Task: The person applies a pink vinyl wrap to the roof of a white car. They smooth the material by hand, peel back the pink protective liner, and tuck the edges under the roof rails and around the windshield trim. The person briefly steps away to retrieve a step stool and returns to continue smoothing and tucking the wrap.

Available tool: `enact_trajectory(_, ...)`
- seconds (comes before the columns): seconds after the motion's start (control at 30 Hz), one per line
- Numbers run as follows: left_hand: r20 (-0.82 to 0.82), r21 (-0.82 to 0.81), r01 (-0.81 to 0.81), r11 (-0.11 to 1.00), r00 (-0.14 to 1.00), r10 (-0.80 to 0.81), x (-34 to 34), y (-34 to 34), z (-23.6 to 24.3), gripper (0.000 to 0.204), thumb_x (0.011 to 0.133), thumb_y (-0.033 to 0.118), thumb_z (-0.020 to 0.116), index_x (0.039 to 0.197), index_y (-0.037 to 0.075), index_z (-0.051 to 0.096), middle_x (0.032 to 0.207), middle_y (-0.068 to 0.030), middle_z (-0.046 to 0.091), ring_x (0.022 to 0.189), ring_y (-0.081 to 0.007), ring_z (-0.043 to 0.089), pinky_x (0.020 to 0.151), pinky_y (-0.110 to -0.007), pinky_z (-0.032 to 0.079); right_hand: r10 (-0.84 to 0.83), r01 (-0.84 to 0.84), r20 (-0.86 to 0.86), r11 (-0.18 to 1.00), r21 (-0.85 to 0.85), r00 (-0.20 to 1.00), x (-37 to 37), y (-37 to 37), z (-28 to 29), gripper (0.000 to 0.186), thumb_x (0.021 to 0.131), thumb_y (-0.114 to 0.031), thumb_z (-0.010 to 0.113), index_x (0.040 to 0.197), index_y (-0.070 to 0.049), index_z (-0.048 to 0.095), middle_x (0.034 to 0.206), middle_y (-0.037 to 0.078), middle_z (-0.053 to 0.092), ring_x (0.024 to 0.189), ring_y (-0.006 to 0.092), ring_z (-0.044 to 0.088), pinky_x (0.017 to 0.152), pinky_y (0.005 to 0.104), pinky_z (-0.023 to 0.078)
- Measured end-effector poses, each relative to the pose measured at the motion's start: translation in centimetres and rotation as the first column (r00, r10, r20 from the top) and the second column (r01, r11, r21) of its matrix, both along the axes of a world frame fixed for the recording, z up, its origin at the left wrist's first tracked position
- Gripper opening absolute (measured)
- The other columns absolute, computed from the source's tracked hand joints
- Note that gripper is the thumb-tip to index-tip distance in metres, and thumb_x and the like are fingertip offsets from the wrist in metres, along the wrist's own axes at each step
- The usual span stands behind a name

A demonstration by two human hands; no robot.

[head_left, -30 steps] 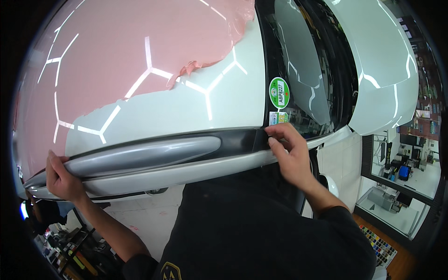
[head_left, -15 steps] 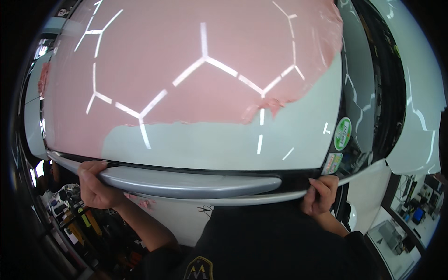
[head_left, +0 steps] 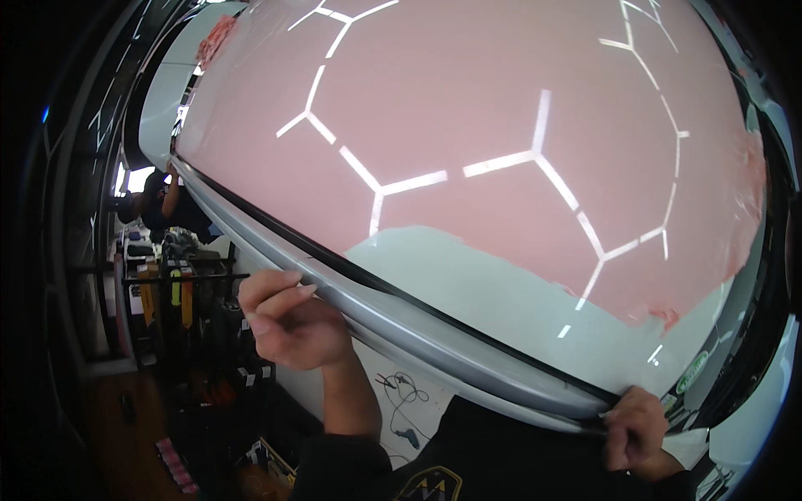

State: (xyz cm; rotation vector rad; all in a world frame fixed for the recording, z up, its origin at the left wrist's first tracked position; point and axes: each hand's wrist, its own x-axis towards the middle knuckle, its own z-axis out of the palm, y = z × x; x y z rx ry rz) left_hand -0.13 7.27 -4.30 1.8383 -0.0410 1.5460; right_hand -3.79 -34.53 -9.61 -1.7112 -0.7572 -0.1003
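Swung aslant in my view since earlier, the silver rail follows the roof's near edge past my loosely curled left hand to my tighter-curled right hand, grips unclear.

- One left hand, one right hand at the roof's near edge
- One silver rail along that edge
- One large pink film sheet
- One green oval sticker past the right edge
- One other person, near left corner
- One corded tool
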Motion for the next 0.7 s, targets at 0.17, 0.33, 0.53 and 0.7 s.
enact_trajectory(0.17, 0.014, -0.131, -0.004, 0.991, 1.000, 0.006, -0.5, 0.4, -0.4, 0.058, 0.110, 0.031, 0.020, 0.080, 0.002, 0.061, 0.092, -0.0130, 0.058, 0.093, -0.0225, 0.056, 0.095, -0.040, 0.043, 0.083, -0.065, 0.061, 0.967, -0.248, 0.995, 5.7, 2.9, 3.5, 0.018, 0.074, 0.004, 0.057, 0.089, -0.004, 0.063, 0.070, 0.006, 0.061, 0.055, 0.0218, 0.053, 0.054, 0.0351, 0.042)
enact_trajectory(0.33, 0.079, -0.183, 0.044, 0.982, 0.996, -0.030, 0.0, 0.0, -0.7, 0.061, 0.110, 0.032, 0.020, 0.079, 0.001, 0.063, 0.090, -0.0143, 0.060, 0.090, -0.0238, 0.057, 0.091, -0.041, 0.044, 0.041, 0.021, 0.149, 0.919, -0.395, 0.988, 7.3, 3.2, 4.5, 0.015, 0.080, -0.003, 0.057, 0.094, -0.002, 0.062, 0.076, 0.011, 0.061, 0.068, 0.0270, 0.056, 0.073, 0.0404, 0.048)
enact_trajectory(0.53, -0.041, -0.047, 0.002, 0.999, 0.999, -0.004, -0.5, 0.9, -0.7, 0.060, 0.108, 0.034, 0.027, 0.085, -0.003, 0.068, 0.086, -0.0159, 0.064, 0.085, -0.0243, 0.058, 0.083, -0.038, 0.045, 0.029, -0.039, -0.044, 0.967, -0.253, 0.999, 5.1, -6.9, 0.9, 0.062, 0.090, -0.034, 0.080, 0.145, -0.017, 0.058, 0.142, 0.016, 0.061, 0.134, 0.0377, 0.050, 0.115, 0.0594, 0.035)
enact_trajectory(0.7, -0.296, 0.218, -0.011, 0.976, 0.952, 0.077, 0.7, -0.4, 2.2, 0.026, 0.094, 0.025, 0.059, 0.089, 0.003, 0.073, 0.087, -0.0113, 0.068, 0.082, -0.0245, 0.059, 0.090, -0.037, 0.041, -0.479, 0.521, 0.217, 0.825, -0.219, 0.850, 8.5, -5.5, 1.4, 0.026, 0.106, -0.012, 0.044, 0.115, 0.005, 0.060, 0.099, 0.010, 0.060, 0.089, 0.0177, 0.055, 0.081, 0.0308, 0.044)
